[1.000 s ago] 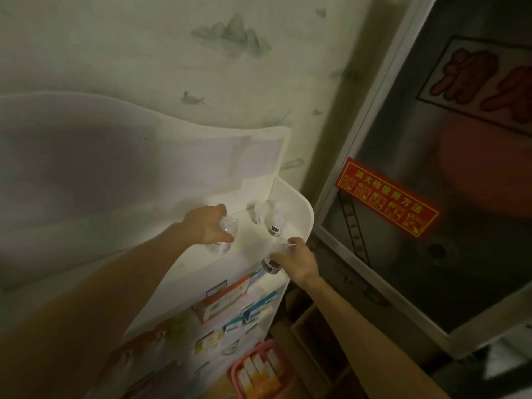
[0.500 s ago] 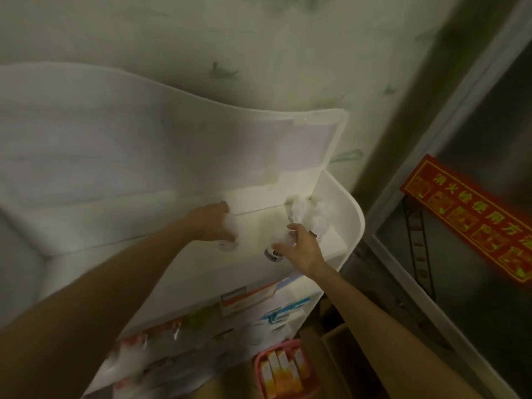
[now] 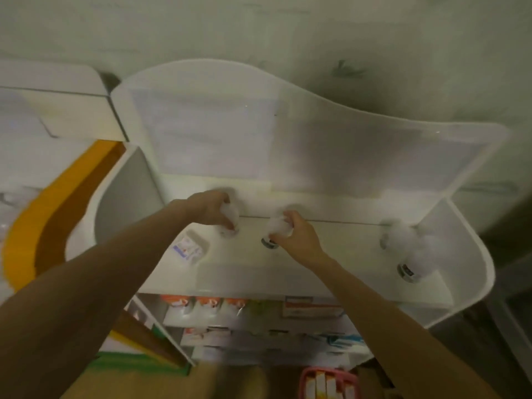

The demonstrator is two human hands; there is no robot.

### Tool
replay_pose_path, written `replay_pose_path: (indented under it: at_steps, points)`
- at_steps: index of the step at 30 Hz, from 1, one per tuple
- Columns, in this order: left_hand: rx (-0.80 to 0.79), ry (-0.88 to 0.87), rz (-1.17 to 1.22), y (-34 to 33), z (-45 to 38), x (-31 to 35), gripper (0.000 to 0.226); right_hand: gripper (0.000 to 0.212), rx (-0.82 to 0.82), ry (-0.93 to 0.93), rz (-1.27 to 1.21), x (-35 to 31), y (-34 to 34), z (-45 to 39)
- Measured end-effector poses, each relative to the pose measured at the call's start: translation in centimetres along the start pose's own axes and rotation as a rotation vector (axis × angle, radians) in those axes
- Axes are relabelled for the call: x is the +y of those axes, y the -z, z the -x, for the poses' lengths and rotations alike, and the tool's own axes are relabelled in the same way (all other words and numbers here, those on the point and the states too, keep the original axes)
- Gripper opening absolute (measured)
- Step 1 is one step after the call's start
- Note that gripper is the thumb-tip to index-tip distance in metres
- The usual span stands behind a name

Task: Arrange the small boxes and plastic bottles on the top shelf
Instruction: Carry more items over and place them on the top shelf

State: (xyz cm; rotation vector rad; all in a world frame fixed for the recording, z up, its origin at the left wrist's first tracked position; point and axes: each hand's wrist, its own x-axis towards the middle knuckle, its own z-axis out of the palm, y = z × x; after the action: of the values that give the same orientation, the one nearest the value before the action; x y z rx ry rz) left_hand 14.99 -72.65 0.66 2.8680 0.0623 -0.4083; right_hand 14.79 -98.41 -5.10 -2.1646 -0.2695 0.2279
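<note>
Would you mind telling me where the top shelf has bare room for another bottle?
The widest bare stretch of the top shelf lies between the right hand with its bottle and the bottles by the right end wall. The front strip is bare too. It is crowded around the left hand, its bottle and the small box.
</note>
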Motion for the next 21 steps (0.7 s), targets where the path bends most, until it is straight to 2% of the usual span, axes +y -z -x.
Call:
replay_pose_path:
  at_steps: [3,7,9,11,14,21]
  points:
    - [0.016,0.040,0.009,0.3,0.7,-2.3,0.080,0.064,-0.033,0.011,-0.023,-1.0,-1.8,-0.8]
    - [0.023,0.058,0.027,0.0,1.1,-4.4,0.078,0.047,-0.040,0.017,-0.032,-1.8,-3.2,-1.3]
    - [0.018,0.056,0.030,-0.4,0.9,-4.9,0.077,0.046,-0.039,0.014,-0.012,-1.8,-3.7,-1.6]
    - [0.015,0.051,0.041,-0.9,0.7,-5.1,0.077,0.051,-0.032,0.015,0.018,-1.9,-3.9,-1.5]
    - [0.016,0.025,0.058,-1.6,-0.2,-4.3,0.078,0.069,0.007,0.014,0.065,-1.8,-3.3,-1.5]
    - [0.008,-0.146,0.082,-4.0,-2.9,2.0,0.080,0.074,0.151,-0.079,0.144,2.4,2.1,-0.5]
